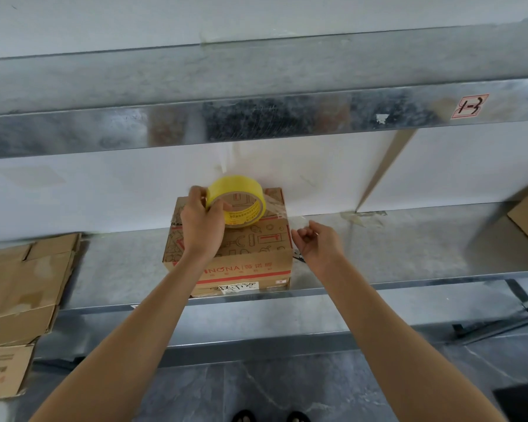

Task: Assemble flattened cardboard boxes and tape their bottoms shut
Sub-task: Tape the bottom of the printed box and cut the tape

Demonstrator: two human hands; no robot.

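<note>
gripping the roll (pixel 235 185) in the left hand (pixel 200 220) above the box (pixel 250 248), mid bench (pixel 409 245); seemingly pinching the clear strip (pixel 279 205) with the right hand (pixel 317 245). likely light, stiff cardboard and clingy film: best held taut by its end.

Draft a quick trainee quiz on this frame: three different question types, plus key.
1. True or false: the left hand holds the yellow tape roll.
2. Where is the flattened cardboard stack relative to the box? A on top of it; B to its left; C inside it.
3. Fill in: the right hand pinches a clear ____ pulled from the roll.
Key: 1 true; 2 B; 3 tape strip.
</note>
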